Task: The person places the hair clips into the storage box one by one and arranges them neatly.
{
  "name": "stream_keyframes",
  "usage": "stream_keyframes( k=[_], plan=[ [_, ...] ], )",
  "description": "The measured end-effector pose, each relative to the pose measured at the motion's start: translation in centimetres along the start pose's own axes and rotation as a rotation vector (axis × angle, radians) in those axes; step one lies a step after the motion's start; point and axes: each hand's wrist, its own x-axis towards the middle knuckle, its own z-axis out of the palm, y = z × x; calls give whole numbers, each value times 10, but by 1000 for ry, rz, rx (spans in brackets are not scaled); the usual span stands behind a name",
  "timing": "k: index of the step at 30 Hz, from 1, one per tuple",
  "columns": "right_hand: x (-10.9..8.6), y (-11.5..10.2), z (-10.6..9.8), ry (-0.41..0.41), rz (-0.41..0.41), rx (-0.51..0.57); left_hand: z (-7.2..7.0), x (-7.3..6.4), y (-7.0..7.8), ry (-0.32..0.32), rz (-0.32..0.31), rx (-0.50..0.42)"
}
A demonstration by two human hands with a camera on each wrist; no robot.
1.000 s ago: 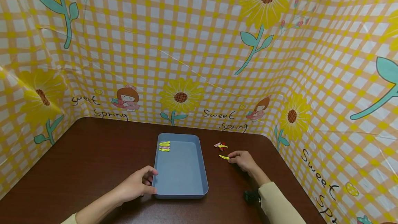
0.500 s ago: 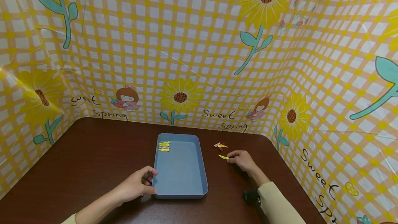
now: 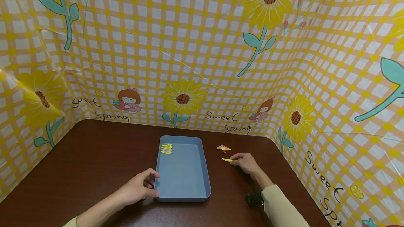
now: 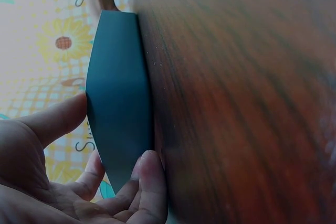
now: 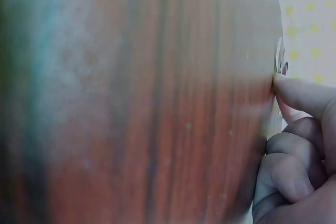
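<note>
At the near left side of a blue rectangular tray, my left hand grips the wall, its thumb at the rim and curled fingers low against the outside in the left wrist view. Inside the tray's far left corner, several snap hair clips, yellow and one pink, lie in a neat column. My right hand pinches one end of a yellow snap hair clip between thumb and forefinger, close over the table right of the tray. The other right fingers are curled in.
Just beyond my right hand lies a small pile of hair clips, pink, yellow and red. The dark brown table is walled at the back and sides by a checked sunflower cloth. A black device is on my right wrist.
</note>
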Motion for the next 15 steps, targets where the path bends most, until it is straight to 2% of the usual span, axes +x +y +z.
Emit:
stream_keyframes(
  k=[15],
  plan=[
    [-4,1,-2,-7,-46,12,0,3,-4,0,4,-7]
  ],
)
